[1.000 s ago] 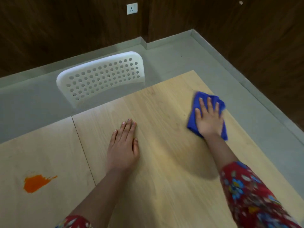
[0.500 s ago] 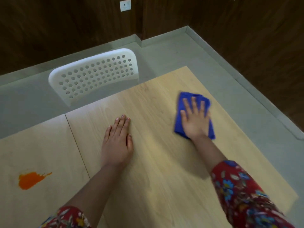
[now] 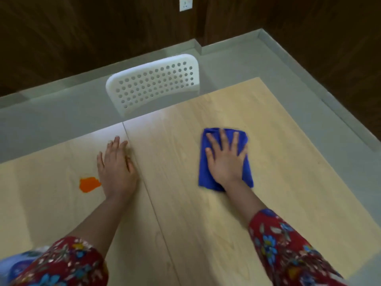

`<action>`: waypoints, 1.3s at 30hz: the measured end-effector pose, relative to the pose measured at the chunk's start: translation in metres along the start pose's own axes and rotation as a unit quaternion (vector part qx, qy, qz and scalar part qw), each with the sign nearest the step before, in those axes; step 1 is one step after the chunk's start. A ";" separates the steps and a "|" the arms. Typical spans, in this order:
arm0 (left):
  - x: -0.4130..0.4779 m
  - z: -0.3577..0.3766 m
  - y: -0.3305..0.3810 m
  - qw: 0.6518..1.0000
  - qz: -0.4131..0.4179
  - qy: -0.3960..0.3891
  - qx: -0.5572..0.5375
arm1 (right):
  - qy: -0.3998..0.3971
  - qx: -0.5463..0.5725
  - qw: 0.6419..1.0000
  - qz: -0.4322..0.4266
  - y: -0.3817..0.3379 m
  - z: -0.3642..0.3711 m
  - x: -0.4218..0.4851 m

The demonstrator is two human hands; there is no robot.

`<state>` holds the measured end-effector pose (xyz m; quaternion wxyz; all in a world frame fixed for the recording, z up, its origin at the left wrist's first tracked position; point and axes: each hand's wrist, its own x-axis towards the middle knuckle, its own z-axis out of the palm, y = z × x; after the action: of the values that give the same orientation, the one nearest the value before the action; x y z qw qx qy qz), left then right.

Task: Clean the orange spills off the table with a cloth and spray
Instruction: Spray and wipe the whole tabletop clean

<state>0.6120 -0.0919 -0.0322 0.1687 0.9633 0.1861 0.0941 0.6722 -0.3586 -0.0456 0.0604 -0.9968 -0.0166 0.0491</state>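
Note:
A folded blue cloth (image 3: 204, 172) lies flat on the light wooden table (image 3: 278, 182), right of centre. My right hand (image 3: 225, 157) presses down on it with spread, straight fingers. My left hand (image 3: 116, 166) rests flat on the table beside the seam between the two boards. An orange spill (image 3: 89, 184) sits just left of that hand's wrist, nearly touching it. A blurred white and blue object (image 3: 18, 263), possibly the spray bottle, shows at the bottom left corner, mostly hidden by my sleeve.
A white perforated chair back (image 3: 152, 85) stands against the table's far edge. Grey floor runs around the table, bounded by dark wooden walls with a white socket (image 3: 186, 4). The table's right edge lies not far from the cloth.
The right hand has slid the cloth leftward across the table, away from the right edge. The left hand has moved left to the seam, close beside the orange spill. The view has turned left.

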 end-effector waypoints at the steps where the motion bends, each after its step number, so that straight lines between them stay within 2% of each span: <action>1: -0.002 0.001 -0.001 1.000 -0.020 -0.001 0.008 | 0.000 -0.014 0.999 -0.049 -0.023 0.006 -0.010; 4: -0.004 0.003 -0.003 0.999 -0.036 -0.004 0.009 | -0.011 -0.020 0.976 -0.219 -0.068 0.018 -0.080; 6: 0.000 0.004 -0.005 1.000 -0.024 -0.012 0.015 | -0.021 -0.012 0.965 -0.262 -0.070 0.021 -0.112; 9: 0.002 0.007 -0.004 0.999 -0.019 -0.018 0.024 | -0.017 -0.007 0.964 -0.264 -0.076 0.022 -0.095; 12: 0.003 0.008 -0.008 0.999 -0.022 -0.015 0.025 | -0.044 0.022 0.960 -0.275 -0.129 0.024 -0.035; 14: 0.006 0.010 -0.007 0.999 -0.022 -0.013 0.027 | -0.030 0.043 0.963 -0.264 -0.170 0.021 0.020; 17: 0.006 0.011 -0.008 0.999 -0.027 -0.018 0.032 | -0.032 0.018 0.970 -0.240 -0.200 0.021 0.059; 20: 0.005 0.010 -0.011 0.999 -0.028 -0.028 0.025 | -0.002 0.010 0.964 -0.265 -0.166 0.026 0.002; 23: 0.005 0.012 -0.010 0.999 -0.032 -0.023 0.012 | -0.006 0.020 0.961 -0.277 -0.130 0.031 -0.041; 28: 0.006 0.012 -0.011 0.999 -0.028 -0.015 0.009 | -0.025 0.039 0.963 -0.265 -0.192 0.020 0.056; 31: 0.007 0.011 -0.012 1.000 -0.019 -0.018 0.013 | -0.036 0.032 0.965 -0.258 -0.210 0.017 0.080; 35: 0.002 0.011 -0.001 0.999 0.019 -0.010 0.025 | -0.023 0.022 0.961 -0.275 -0.177 0.015 0.083; 39: 0.020 0.023 0.038 0.996 0.089 -0.025 -0.011 | -0.011 0.015 0.980 -0.199 -0.115 0.007 0.116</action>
<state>0.6482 -0.1235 -0.0371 0.1751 0.9762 0.0946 0.0863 0.7839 -0.2395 -0.0501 0.0834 -0.9720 -0.2145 0.0475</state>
